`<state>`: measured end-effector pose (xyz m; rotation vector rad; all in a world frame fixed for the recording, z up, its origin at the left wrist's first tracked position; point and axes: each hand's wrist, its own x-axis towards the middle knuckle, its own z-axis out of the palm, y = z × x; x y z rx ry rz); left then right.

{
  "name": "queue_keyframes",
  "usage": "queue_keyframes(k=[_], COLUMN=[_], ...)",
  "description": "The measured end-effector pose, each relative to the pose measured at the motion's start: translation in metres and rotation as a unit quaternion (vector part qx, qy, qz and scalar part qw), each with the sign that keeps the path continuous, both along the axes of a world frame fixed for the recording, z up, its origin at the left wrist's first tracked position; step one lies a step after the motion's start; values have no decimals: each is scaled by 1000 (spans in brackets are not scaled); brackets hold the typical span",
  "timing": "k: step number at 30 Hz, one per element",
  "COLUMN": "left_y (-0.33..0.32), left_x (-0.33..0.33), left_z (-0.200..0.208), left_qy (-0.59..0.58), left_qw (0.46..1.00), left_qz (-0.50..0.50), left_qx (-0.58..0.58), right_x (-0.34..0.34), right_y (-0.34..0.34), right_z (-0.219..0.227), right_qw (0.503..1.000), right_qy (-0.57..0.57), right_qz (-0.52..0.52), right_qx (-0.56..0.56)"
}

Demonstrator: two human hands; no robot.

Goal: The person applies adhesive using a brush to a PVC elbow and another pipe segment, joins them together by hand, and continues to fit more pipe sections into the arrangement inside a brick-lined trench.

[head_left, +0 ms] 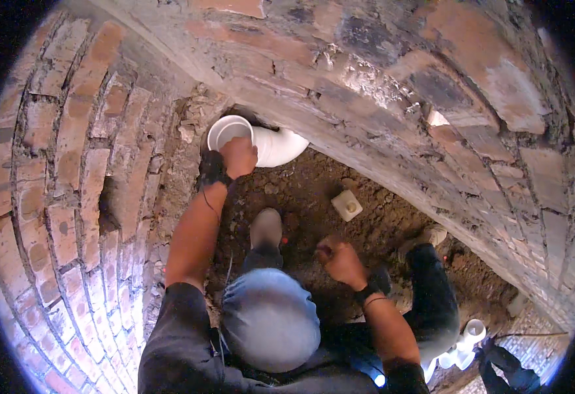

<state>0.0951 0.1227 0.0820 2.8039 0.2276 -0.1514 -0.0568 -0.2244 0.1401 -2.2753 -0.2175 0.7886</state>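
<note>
A white plastic pipe elbow (277, 148) comes out from under the wall at the far left of the dirt, its round socket facing up. My left hand (240, 156) is closed over the socket's near rim, with its fingertips hidden at the opening. Over the soil between my feet, my right hand (343, 262) is raised with the fingers curled together. Whatever those fingers may hold is too small to make out. Beyond that hand, a small squarish cream-coloured piece with a round recess (347, 205) lies on the dirt.
Brick walls rise close on the left (70, 164) and right (471, 131). A ledge (392, 180) slants along the right wall's foot. Loose soil (300, 190) lies below. My bent knee (271, 322) is near; white pipe fittings (474, 330) and a dark bundle (507, 368) lie at lower right.
</note>
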Motion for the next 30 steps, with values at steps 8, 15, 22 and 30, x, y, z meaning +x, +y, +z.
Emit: queue_keyframes(k=[8, 15, 22, 30], left_y=[8, 27, 14, 4], left_x=[18, 9, 4, -9], left_z=[3, 7, 10, 22], left_qy=[135, 122, 110, 33], left_qw=[989, 980, 991, 996], left_qz=[-54, -159, -70, -56], left_qx=[-13, -11, 6, 62], right_x=[14, 16, 35, 51], right_y=[38, 67, 90, 106], right_z=[20, 24, 3, 1], right_qw=[989, 990, 988, 986], right_qy=[69, 78, 17, 21], right_qz=[77, 104, 142, 157], right_qx=[-104, -62, -55, -53])
